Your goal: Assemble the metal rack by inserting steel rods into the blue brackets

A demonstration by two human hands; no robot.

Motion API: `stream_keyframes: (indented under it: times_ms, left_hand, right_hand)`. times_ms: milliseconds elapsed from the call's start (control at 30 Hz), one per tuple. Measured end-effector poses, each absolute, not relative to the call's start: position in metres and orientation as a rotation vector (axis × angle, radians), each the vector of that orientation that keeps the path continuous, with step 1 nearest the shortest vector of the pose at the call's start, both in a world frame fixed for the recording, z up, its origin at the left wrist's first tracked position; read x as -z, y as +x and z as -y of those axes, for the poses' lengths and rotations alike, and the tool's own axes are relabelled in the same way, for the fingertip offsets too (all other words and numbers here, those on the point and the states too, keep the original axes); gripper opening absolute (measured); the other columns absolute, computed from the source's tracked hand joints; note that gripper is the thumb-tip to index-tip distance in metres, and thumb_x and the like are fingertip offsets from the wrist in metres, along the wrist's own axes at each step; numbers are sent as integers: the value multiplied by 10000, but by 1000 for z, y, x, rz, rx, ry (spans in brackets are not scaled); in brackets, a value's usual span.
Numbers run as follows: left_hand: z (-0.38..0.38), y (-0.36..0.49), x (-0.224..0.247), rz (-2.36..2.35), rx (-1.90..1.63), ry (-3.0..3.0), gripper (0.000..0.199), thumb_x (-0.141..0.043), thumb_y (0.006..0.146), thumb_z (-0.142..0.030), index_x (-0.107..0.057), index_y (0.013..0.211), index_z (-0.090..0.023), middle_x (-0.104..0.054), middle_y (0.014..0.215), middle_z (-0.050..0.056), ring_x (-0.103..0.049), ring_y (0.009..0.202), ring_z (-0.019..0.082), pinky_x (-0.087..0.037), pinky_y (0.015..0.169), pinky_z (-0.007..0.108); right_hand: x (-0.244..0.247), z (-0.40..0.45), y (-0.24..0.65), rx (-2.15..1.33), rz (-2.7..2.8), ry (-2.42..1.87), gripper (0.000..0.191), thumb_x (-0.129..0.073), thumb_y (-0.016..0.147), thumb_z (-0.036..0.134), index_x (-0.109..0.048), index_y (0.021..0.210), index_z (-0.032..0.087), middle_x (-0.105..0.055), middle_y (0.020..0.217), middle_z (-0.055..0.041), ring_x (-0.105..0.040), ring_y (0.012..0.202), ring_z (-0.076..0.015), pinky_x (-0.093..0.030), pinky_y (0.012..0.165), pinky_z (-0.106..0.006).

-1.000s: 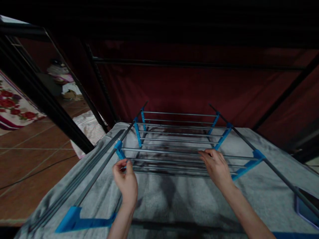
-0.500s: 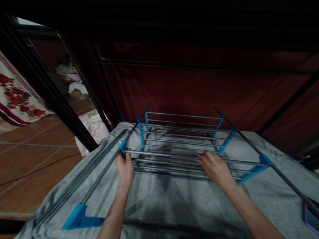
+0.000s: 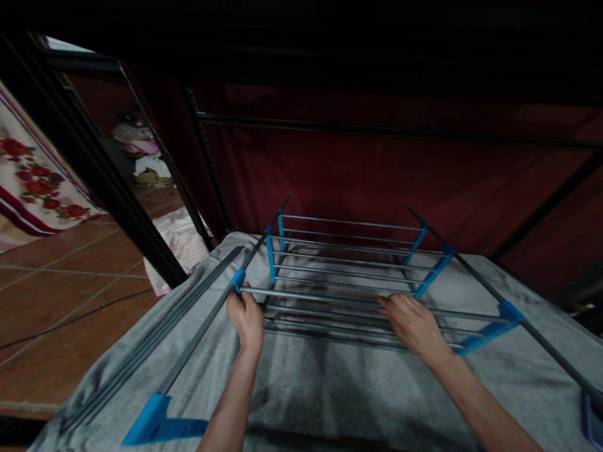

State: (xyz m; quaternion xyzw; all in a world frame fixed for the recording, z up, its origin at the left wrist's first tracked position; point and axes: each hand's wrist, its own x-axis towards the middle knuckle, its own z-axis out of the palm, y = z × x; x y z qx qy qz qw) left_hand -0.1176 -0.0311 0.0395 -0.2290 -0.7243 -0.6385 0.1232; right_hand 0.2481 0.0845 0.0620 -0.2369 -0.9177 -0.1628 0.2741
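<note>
A rack of grey metal tubes (image 3: 325, 298) with blue plastic brackets stands on a grey blanket (image 3: 311, 383). My left hand (image 3: 247, 317) is closed round the left end of the nearest cross tube, right beside the blue bracket (image 3: 238, 279) on the left side rail. Farther right, my right hand (image 3: 412, 323) grips the same tube, its fingers curled over the top. The tube's right end meets another blue bracket (image 3: 511, 312). At the near left, a blue corner piece (image 3: 157, 420) caps the side rail; my left forearm covers part of it.
Loose grey tubes (image 3: 155, 339) lie along the blanket's left edge. A phone-like object (image 3: 591, 417) rests at the lower right. Black metal posts (image 3: 89, 150) and a dark red panel (image 3: 377, 176) stand behind. A striped cloth (image 3: 176, 242) lies on the tiled floor (image 3: 80, 295).
The view has shifted slightly, so the rack and both hands appear a little farther right and lower. Both hands keep their hold on the tube.
</note>
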Motion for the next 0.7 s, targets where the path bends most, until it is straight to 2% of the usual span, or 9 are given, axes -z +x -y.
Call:
stream_keyframes:
  times_ms: [467,700]
  left_hand:
    - [29,-105,-46,2084,1935,-647,454,-489,926,-507,-685,1131,-152,-718,1208,199,-594,1303,357,-390,1188,534]
    - [31,-104,-45,2088,1951,-649,443,-491,912,-483,-696,1129,-156,-723,1203,181,-590,1305,351,-404,1182,517]
  right_hand:
    - [-65,-84,253,424,2482,-639,237,-470,1060,230,-686,1153,201,-668,906,-69,-630,835,-217,-493,764,-360]
    - [-69,-83,253,413,2479,-658,251,-453,1073,255,-684,1161,207,-670,912,-71,-639,837,-211,-494,767,-349]
